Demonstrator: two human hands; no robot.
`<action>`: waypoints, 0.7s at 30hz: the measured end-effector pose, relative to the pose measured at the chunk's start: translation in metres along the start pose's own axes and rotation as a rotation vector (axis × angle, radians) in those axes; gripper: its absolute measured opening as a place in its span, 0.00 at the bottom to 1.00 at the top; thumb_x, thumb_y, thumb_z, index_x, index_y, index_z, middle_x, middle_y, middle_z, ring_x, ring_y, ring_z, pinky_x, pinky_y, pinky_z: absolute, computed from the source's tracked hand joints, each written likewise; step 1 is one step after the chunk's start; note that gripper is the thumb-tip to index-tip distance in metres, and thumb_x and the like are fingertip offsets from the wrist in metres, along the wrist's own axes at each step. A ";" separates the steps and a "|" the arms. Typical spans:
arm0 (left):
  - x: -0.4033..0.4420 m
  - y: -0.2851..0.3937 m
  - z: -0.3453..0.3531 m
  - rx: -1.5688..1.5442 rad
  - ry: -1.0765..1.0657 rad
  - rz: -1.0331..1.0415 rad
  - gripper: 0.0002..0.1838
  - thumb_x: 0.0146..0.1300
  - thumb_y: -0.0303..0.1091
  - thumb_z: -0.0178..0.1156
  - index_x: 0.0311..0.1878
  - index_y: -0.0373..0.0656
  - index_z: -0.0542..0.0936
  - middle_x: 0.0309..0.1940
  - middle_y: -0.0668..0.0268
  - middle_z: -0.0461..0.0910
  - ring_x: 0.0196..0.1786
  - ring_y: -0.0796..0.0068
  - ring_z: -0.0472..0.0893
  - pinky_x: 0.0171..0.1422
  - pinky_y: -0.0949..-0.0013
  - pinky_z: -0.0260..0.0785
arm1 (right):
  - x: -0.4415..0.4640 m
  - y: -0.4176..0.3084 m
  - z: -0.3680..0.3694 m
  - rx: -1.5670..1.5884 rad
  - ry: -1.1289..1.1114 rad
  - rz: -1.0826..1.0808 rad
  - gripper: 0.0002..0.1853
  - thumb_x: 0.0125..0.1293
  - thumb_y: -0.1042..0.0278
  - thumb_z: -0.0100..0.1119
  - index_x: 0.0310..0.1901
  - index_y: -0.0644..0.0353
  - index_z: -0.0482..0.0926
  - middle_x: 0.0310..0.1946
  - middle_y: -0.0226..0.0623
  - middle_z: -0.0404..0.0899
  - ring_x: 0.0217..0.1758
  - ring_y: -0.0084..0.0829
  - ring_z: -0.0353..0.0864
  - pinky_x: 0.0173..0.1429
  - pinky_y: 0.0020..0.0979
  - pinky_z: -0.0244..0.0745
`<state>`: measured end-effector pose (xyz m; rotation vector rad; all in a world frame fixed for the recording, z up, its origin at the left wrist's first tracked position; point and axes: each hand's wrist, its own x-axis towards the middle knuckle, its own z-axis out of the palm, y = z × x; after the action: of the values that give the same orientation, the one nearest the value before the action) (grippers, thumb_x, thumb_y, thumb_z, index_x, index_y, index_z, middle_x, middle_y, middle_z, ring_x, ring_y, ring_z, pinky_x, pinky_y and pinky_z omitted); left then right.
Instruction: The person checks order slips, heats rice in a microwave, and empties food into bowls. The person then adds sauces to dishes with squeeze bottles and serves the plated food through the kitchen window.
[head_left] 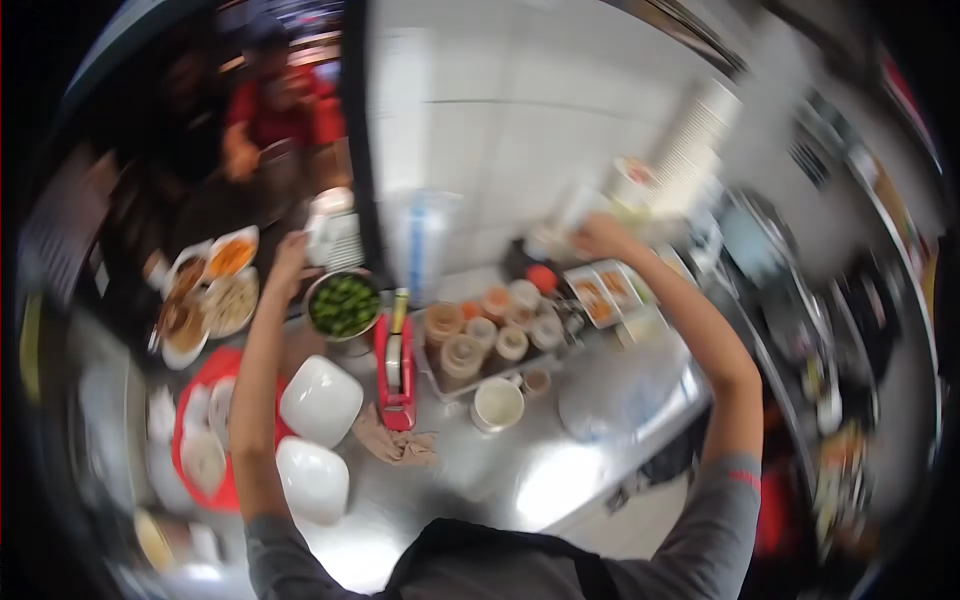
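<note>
My left hand [288, 262] reaches forward past a metal bowl of chopped green vegetables [344, 305]. Close to its fingers is a white stacked or ridged item [341, 240]; blur hides whether they touch. On the far right, my right hand [600, 237] looks curled closed beside a pale, smeared container [578, 208]. What it holds, if anything, cannot be made out. Below that hand sits a tray with small food compartments [603, 292].
White square bowls [322, 402] stand near a red tape dispenser [396, 375] and a crumpled cloth [395, 440]. Several sauce bottles [462, 356] fill a tray beside a white cup [497, 405]. Stacked cups [695, 145] lean right. Another person in red [285, 105] stands beyond the opening.
</note>
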<state>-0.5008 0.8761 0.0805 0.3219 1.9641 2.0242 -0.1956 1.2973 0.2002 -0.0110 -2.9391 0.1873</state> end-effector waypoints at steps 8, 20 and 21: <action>-0.181 0.055 0.045 -0.392 -0.428 -0.281 0.19 0.63 0.43 0.51 0.54 0.49 0.63 0.52 0.56 0.71 0.50 0.60 0.76 0.55 0.56 0.70 | -0.088 0.325 0.127 -0.286 0.103 -0.025 0.07 0.44 0.68 0.56 0.18 0.62 0.78 0.19 0.49 0.76 0.27 0.49 0.76 0.36 0.44 0.71; -0.188 0.096 0.278 -0.228 -0.728 -0.120 0.35 0.55 0.38 0.64 0.57 0.34 0.54 0.50 0.50 0.66 0.50 0.65 0.74 0.52 0.65 0.71 | -0.136 0.369 0.191 -0.051 -0.398 0.356 0.10 0.39 0.71 0.67 0.28 0.62 0.83 0.20 0.42 0.80 0.21 0.31 0.81 0.28 0.33 0.76; -0.178 0.092 0.298 -0.202 -0.739 -0.097 0.35 0.54 0.38 0.65 0.57 0.35 0.54 0.50 0.50 0.65 0.50 0.64 0.74 0.51 0.65 0.71 | -0.140 0.364 0.188 0.035 -0.390 0.385 0.09 0.40 0.71 0.67 0.27 0.62 0.83 0.19 0.43 0.80 0.21 0.32 0.81 0.28 0.33 0.76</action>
<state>-0.2321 1.0866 0.1926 0.7749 1.2849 1.6783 -0.0969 1.6323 -0.0562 -0.6034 -3.2887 0.3297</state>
